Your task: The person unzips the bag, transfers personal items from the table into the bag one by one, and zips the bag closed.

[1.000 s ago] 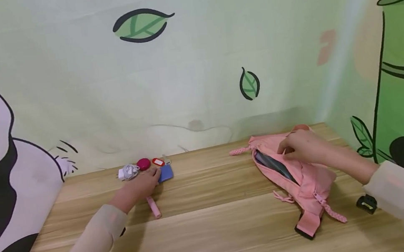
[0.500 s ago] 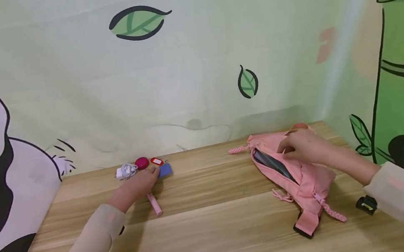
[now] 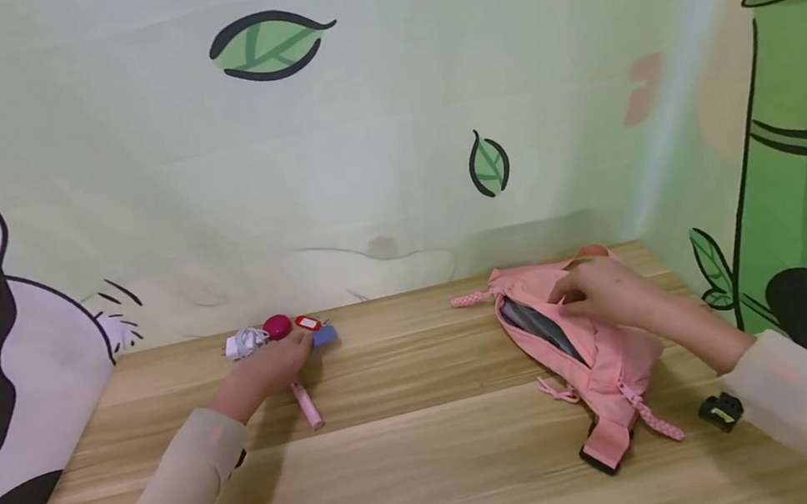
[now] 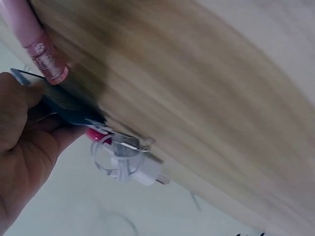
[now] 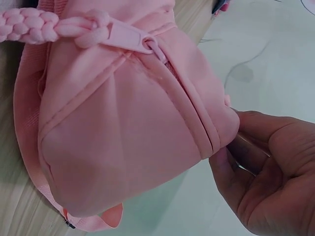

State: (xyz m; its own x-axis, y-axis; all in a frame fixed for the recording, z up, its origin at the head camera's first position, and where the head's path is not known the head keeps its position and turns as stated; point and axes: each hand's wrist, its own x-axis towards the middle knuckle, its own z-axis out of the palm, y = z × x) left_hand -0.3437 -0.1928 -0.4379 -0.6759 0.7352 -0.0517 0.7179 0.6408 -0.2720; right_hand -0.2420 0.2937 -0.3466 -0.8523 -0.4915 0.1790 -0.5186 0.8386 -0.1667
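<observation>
My left hand [image 3: 267, 374] pinches a thin flat blue card-like piece [image 3: 323, 336] between thumb and fingers. In the left wrist view that blue piece [image 4: 71, 105] looks dark and tilted above the tabletop. A pink lip gloss tube [image 3: 307, 407] lies just in front of this hand. On the right, a pink fabric bag [image 3: 616, 356] lies with its zip open, and something dark grey [image 3: 545, 331] shows inside. The right hand [image 3: 601, 295] pinches the bag's fabric by the opening; in the right wrist view, thumb and fingers grip a fold of the bag [image 5: 128, 128].
Behind the left hand sit a white charger with coiled cable [image 3: 247, 342], a dark pink round case [image 3: 277, 327] and a red key tag [image 3: 308, 322]. A black buckle [image 3: 721, 411] lies near the right sleeve. A printed cloth wall [image 3: 392, 161] borders the wooden table [image 3: 430, 467].
My left hand has lifted the blue piece slightly and tilted it from the table. The right hand keeps its grip on the bag. The whole view has shifted a little.
</observation>
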